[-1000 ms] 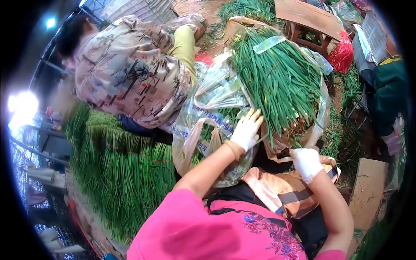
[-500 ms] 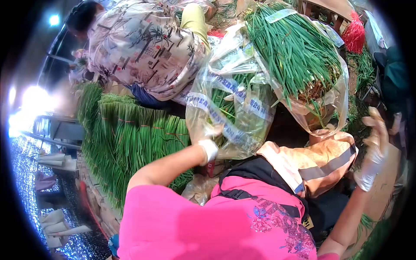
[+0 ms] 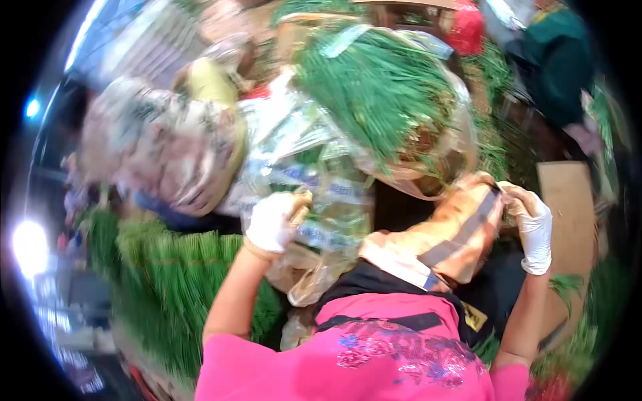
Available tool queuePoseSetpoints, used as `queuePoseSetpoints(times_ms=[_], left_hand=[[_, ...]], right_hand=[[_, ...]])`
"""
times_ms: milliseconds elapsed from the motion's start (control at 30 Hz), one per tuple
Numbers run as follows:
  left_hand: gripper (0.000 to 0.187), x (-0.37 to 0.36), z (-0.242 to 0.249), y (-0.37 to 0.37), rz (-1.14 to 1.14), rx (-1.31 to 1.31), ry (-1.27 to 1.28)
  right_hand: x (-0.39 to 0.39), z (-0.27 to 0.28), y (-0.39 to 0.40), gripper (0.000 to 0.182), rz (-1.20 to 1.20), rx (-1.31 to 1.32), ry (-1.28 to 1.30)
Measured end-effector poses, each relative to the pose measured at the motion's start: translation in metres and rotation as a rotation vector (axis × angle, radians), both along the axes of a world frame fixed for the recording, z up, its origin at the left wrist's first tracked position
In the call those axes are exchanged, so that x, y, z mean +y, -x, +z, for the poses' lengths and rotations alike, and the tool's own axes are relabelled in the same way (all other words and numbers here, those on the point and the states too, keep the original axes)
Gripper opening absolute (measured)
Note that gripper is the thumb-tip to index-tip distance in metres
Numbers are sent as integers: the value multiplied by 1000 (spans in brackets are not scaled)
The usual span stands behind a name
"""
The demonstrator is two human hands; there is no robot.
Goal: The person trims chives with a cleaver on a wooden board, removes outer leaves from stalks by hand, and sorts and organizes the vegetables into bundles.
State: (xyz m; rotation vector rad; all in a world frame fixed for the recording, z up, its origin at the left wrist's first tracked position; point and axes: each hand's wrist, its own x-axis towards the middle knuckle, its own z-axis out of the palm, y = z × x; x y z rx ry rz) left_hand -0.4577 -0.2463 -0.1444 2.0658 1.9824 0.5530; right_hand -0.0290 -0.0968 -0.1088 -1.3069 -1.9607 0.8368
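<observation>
My left hand [image 3: 273, 219], in a white glove, has its fingers curled together in front of a clear plastic bag [image 3: 334, 210] with blue and white printed tape. What sits between those fingers is too blurred to make out. My right hand [image 3: 533, 224], also white-gloved, is bent with its fingertips drawn together at the edge of the orange cloth with a grey stripe [image 3: 461, 227] over my leg; anything in them is hidden. Beyond the cloth, a large bundle of green garlic chives [image 3: 378, 93] with brown root ends lies in an open clear bag [image 3: 468, 144].
Tied green bundles [image 3: 194, 274] stand in rows at the left. A person in a patterned shirt [image 3: 160, 147] bends over behind them. Another person in dark green [image 3: 558, 57] is at the upper right, near a red bag [image 3: 467, 30]. A cardboard sheet [image 3: 568, 227] lies at the right.
My right hand has come inward to the orange cloth and its spread fingers have bent together. My left hand has drawn back toward me, its fingers now curled. The view has shifted and blurred.
</observation>
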Motion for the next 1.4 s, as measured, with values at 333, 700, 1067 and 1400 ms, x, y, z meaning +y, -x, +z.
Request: queuePoseSetpoints(times_ms=[333, 700, 1067, 1400], left_hand=[[57, 93, -87, 47, -26, 600, 541], [25, 71, -52, 54, 25, 562, 460], [26, 91, -59, 63, 0, 539, 660], [31, 108, -58, 56, -20, 458, 676]], right_hand=[[-172, 21, -302, 26, -1142, -654, 361], [-201, -73, -374, 47, -1466, -796, 551], [-272, -179, -480, 9, -1637, 772, 244], [-100, 30, 1, 48, -371, 421, 553]])
